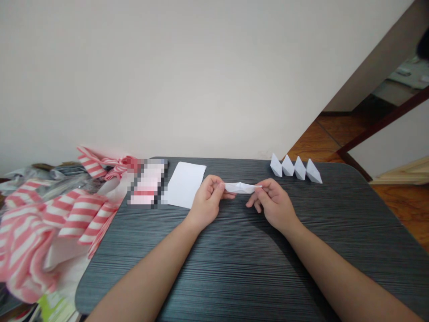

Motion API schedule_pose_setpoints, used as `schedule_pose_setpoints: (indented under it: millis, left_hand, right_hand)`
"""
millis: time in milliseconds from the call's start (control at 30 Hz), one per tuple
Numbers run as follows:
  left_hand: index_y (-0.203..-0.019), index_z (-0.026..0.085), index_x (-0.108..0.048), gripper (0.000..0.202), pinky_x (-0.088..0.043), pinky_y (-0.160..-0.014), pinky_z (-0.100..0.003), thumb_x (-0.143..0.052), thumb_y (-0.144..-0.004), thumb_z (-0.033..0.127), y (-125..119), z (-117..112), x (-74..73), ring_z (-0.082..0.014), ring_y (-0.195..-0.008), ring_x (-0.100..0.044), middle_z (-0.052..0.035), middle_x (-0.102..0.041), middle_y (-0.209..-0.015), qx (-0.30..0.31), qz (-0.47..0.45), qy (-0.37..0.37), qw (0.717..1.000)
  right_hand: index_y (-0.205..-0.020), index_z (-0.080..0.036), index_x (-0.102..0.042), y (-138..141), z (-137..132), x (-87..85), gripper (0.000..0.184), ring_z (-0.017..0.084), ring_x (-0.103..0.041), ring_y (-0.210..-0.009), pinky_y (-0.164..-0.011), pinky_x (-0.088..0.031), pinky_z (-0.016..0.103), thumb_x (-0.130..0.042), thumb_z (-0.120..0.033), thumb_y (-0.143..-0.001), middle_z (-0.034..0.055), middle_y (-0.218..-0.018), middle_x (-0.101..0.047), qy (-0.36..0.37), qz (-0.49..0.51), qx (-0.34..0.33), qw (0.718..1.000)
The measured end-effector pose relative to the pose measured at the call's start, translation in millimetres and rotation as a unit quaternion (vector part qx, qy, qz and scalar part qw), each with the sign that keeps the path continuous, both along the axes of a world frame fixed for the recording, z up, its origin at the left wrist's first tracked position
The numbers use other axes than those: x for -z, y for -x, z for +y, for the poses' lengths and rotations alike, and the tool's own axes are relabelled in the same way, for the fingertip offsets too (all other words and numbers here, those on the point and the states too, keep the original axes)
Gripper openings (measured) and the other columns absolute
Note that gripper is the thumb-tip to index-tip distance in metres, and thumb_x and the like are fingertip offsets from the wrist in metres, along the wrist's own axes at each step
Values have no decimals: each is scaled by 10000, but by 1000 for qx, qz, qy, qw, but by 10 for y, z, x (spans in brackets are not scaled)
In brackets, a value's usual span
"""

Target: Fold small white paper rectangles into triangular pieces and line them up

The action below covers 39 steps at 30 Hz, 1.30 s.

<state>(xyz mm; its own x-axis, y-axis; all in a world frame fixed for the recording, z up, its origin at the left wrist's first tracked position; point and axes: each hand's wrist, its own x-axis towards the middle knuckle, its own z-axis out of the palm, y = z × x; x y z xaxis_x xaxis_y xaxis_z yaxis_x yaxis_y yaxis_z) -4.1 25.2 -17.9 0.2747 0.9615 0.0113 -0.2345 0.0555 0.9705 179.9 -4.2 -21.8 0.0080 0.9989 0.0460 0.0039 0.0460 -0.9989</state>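
A small folded white paper piece (241, 188) is stretched between both hands just above the dark striped table (234, 268). My left hand (206, 201) pinches its left end with curled fingers. My right hand (273, 203) pinches its right end between thumb and forefinger. A flat white sheet of paper (186, 183) lies on the table just left of my left hand.
Several finished white paper boats (295, 168) stand in a row at the table's far right. Red-and-white striped cloth (50, 228) is piled off the table's left edge, beside a blurred-out object (147, 183). A pale wall rises behind; a doorway with orange floor opens at right.
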Motion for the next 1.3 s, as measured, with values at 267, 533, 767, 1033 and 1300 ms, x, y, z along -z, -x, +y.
schedule_pose_setpoints:
  millis: [267,533,767,1033,1300]
  left_hand:
    - [-862,184,-417,231,-543,-805,-371,-546,-841,374,-10,10,-22,-143,-753,-666,5,-637,-755,21,-81,51,995]
    - [-989,171,-470,218,-537,-742,-340,-543,-847,319,40,0,-8,-147,-699,-665,-33,-669,-815,40,-32,24,998]
    - [-1031,141,-590,343,-522,-715,-296,-653,-752,330,31,-59,-72,-157,-716,-649,-64,-686,-848,82,136,-21,987]
    - [-858,119,-620,274,-517,-624,-260,-573,-817,385,28,-48,-85,-129,-609,-628,-65,-691,-714,71,160,-16,984]
    - [-860,114,-614,257,-519,-621,-251,-561,-832,364,20,-55,-110,-126,-607,-633,-63,-689,-702,71,149,-9,986]
  right_hand:
    - [-880,-225,-424,34,3,-25,179,102,-470,-365,-377,-346,216,-500,-386,-887,-20,-551,-648,2,38,19,999]
    - [-886,-220,-439,0,-14,11,160,103,-481,-391,-400,-362,219,-494,-369,-895,-14,-566,-648,-27,-29,29,999]
    - [-904,-207,-472,-19,-42,14,150,113,-503,-428,-448,-404,239,-484,-356,-895,-5,-588,-650,-54,-108,7,993]
    - [-900,-211,-459,7,-48,-4,136,109,-496,-412,-425,-384,227,-486,-344,-898,-20,-539,-628,-27,-61,-2,998]
    - [-929,-211,-460,11,-21,-30,141,92,-459,-392,-386,-333,209,-516,-332,-881,-41,-546,-589,-3,-5,-39,999]
